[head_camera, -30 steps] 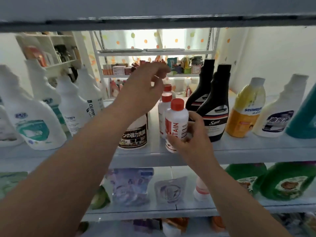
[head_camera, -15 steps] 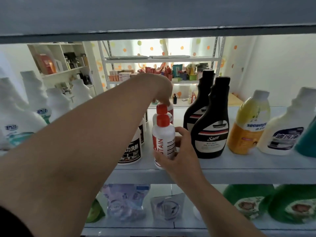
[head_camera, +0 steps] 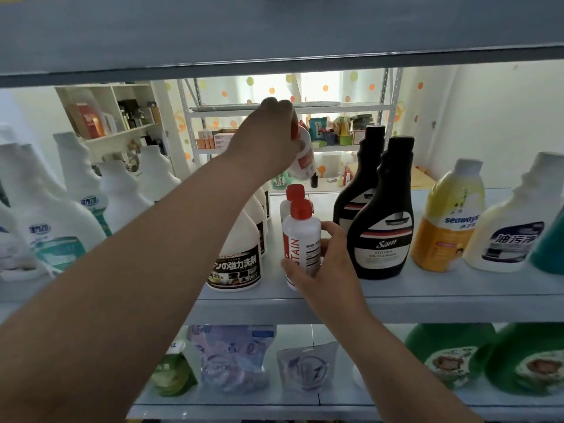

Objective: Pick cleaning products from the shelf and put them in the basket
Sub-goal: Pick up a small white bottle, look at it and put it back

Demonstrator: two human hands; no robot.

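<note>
Left hand (head_camera: 268, 141) pinches a tilted bottle (head_camera: 305, 157) by its cap, lifted clear of the shelf (head_camera: 427, 303) — right hand (head_camera: 323, 264) wraps the upright front bottle (head_camera: 300, 239), nearer. Basket unseen.

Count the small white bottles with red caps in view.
3. One lifted, tilted, in the left hand: small white red-capped bottle. One at the shelf's front, gripped by the right hand. One right behind it. More may be hidden.
</note>
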